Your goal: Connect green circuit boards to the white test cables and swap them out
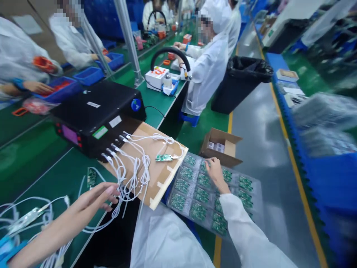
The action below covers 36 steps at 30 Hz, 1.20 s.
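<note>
Bench [57, 167], busy rm [247, 126]; L hand [102, 195] open nr cables [145, 169]; R hand [215, 172] at PCBs [202, 195], grip unclear.

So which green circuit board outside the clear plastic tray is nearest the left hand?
The green circuit board on the green bench top, just beyond the left hand; the board on the brown panel lies farther off.
</note>
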Each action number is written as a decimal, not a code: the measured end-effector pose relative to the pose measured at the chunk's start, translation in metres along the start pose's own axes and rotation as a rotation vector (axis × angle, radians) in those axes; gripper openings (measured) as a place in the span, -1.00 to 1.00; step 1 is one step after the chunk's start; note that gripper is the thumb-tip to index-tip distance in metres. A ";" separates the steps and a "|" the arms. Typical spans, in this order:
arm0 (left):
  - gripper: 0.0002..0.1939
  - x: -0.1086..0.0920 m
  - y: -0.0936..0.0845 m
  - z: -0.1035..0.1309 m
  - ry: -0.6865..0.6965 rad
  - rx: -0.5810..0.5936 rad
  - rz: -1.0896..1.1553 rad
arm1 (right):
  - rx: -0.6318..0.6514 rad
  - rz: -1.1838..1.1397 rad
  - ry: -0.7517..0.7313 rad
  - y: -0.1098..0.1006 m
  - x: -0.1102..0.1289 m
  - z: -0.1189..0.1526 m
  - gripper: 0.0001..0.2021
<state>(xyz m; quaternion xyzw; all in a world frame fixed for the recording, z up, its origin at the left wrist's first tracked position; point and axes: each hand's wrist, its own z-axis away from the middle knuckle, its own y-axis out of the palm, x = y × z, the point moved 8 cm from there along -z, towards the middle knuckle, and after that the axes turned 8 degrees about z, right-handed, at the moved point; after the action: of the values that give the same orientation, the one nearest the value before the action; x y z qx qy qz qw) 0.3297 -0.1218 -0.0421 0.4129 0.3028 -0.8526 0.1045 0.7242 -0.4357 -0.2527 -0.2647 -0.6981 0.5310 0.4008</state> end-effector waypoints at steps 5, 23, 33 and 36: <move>-0.51 -0.007 0.009 -0.019 0.092 0.064 -0.204 | -0.227 -0.321 -0.406 -0.072 0.175 0.023 -0.76; -0.63 0.101 -0.073 -0.054 -0.015 -0.433 -0.372 | 0.301 -0.244 -0.943 -0.039 0.417 0.125 -0.81; -0.85 0.096 -0.069 -0.046 0.140 -0.479 -0.130 | 0.654 -0.708 -0.614 0.002 0.494 0.087 -0.56; -0.75 0.084 -0.060 -0.031 0.266 -0.435 0.037 | 0.752 -0.762 -0.579 0.005 0.496 0.083 -0.66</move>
<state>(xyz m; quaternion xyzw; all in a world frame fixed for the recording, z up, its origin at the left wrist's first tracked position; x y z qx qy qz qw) 0.2707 -0.0493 -0.0958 0.4949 0.4825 -0.7035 0.1657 0.3866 -0.0840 -0.1290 0.3187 -0.5888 0.6107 0.4228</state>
